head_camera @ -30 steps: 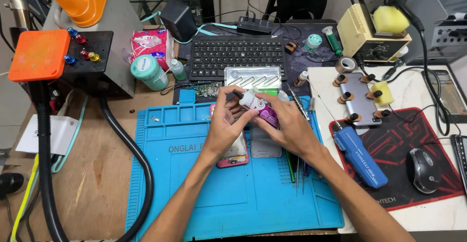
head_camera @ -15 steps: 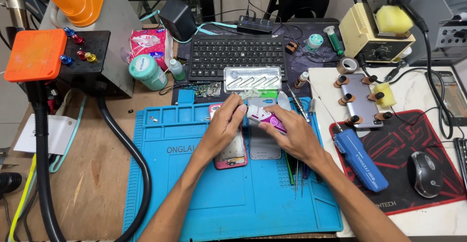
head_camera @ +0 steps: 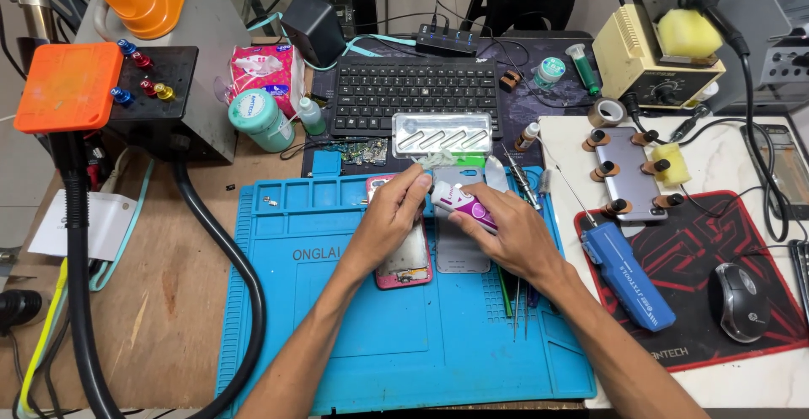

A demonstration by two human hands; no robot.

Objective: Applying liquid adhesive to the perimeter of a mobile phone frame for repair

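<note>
My right hand (head_camera: 514, 232) is closed around a small purple-and-white plastic tube (head_camera: 462, 204); my left hand (head_camera: 389, 217) pinches its white nozzle end, above the pink-framed phone (head_camera: 404, 260) lying flat on the smooth blue rubber mat (head_camera: 337, 318).

Centre of frame: mat (head_camera: 337, 335), bright blue, darker blue lettering. On it, phone (head_camera: 404, 263) with pink-red frame; beside it a grey back plate (head_camera: 462, 246). Tube (head_camera: 459, 206) in the right hand (head_camera: 514, 238): white with purple-magenta label; left hand (head_camera: 389, 221) at its white end.

Upper centre: keyboard (head_camera: 417, 94), black, white legends. Below it, silver tray (head_camera: 442, 134) with diagonal slots.

Upper left: orange square block (head_camera: 67, 86); black box with blue, red and yellow knobs (head_camera: 139, 73); teal-green can (head_camera: 259, 120); pink packet (head_camera: 265, 69).

Right: black pad with red line pattern (head_camera: 716, 250); blue tool (head_camera: 628, 271); dark grey mouse (head_camera: 740, 301); cream box (head_camera: 645, 65) with yellow sponge (head_camera: 689, 33).

Table (head_camera: 160, 276): brown wood.
</note>
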